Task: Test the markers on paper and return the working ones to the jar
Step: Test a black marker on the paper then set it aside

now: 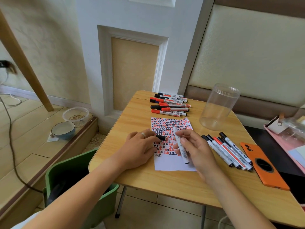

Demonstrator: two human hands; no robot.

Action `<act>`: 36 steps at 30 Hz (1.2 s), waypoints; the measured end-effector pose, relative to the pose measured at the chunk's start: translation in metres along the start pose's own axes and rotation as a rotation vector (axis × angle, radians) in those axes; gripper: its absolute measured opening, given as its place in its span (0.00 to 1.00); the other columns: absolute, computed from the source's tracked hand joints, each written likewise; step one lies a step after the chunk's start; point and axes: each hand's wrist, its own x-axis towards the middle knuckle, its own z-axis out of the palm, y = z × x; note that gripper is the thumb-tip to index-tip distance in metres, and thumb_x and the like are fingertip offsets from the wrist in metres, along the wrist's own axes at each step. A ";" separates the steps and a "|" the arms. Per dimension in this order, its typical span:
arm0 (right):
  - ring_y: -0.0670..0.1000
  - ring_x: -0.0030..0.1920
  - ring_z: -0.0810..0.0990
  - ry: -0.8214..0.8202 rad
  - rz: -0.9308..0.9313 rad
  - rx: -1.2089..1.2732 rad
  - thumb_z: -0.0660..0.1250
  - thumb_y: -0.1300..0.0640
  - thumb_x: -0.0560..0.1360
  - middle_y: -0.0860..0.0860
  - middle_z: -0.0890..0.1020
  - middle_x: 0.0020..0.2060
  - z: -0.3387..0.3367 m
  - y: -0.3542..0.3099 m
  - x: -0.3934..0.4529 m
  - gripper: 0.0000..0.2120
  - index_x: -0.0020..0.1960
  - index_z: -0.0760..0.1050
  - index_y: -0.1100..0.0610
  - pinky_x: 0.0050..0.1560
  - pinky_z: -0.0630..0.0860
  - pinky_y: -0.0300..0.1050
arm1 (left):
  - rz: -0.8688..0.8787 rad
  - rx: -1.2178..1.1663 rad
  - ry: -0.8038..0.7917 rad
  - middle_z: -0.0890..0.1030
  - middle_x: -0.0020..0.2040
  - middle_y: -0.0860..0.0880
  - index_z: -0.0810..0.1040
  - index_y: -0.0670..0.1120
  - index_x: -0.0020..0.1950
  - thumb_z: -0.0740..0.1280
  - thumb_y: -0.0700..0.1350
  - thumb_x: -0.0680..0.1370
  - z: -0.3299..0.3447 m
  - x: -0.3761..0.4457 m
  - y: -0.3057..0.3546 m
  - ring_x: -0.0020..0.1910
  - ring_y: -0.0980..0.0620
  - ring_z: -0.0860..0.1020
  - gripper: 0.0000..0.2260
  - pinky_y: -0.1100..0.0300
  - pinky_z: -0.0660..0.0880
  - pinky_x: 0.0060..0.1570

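The marker (179, 144) sits uncapped in our right hand (196, 149), fingers pinching its barrel, tip pointing far over the paper (171, 164) at table centre, ready to test. Our left hand (140, 146) pins the sheet and pinches the black cap (160, 137). The empty jar (219, 106) waits far right.

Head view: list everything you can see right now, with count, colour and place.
table: one, light wood, centre
paper: one, white with red and black marks, table centre
far markers: a pile, red and black caps, behind paper
near markers: about five, capped, right of paper
jar: one, clear, looks empty, right rear
phone: one, orange, table right
bin: one, green, below table
bowls: two, floor left
left hand: holds black cap
right hand: holds uncapped marker
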 end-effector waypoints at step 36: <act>0.55 0.23 0.76 -0.002 -0.042 -0.294 0.71 0.56 0.79 0.59 0.80 0.26 0.022 0.009 -0.009 0.11 0.40 0.75 0.47 0.25 0.71 0.45 | -0.038 0.013 -0.003 0.68 0.76 0.55 0.72 0.61 0.69 0.61 0.60 0.82 0.004 0.008 0.000 0.79 0.54 0.57 0.16 0.49 0.46 0.76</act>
